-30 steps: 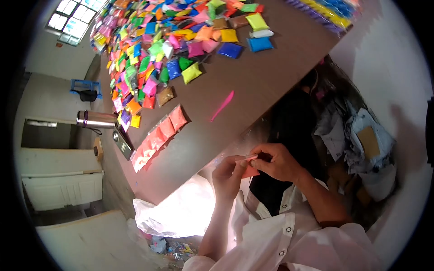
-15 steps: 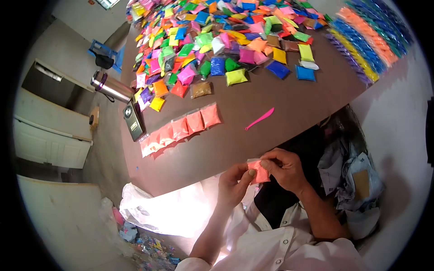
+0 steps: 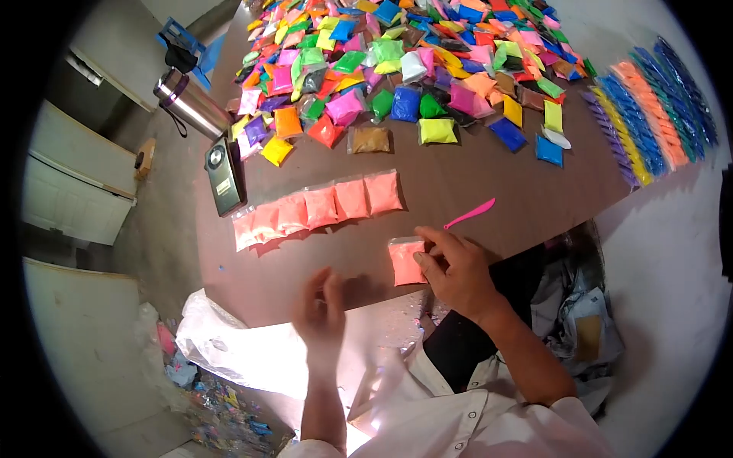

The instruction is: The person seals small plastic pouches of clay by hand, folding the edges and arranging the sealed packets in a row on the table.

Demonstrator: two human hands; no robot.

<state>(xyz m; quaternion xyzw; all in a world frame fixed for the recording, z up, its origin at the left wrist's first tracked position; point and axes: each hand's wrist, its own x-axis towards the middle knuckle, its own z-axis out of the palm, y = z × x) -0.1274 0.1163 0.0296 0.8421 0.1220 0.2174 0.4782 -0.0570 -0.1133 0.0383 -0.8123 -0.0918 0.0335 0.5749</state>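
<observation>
My right hand [image 3: 456, 275] grips the right edge of a small clear packet of coral-pink filling [image 3: 405, 263] between thumb and fingers, at the table's near edge. To the left, my left hand [image 3: 318, 305] is blurred by motion; its fingers look apart and nothing shows in them. Beyond it lies a slanting row of several coral-pink packets [image 3: 321, 207], side by side. A pink plastic knife [image 3: 470, 214] rests just past my right hand.
Many coloured packets [image 3: 405, 103] cover the far part of the brown table [image 3: 321, 164]. At the left edge are a steel flask [image 3: 192, 103] and a dark device with a round dial [image 3: 224, 179]. Rows of coloured strips [image 3: 649, 114] lie right. White plastic [image 3: 221, 336] hangs below.
The coral-pink packet, held in both hands before, has moved up and left to the table edge. My left hand has let go and moved left. The view has shifted slightly.
</observation>
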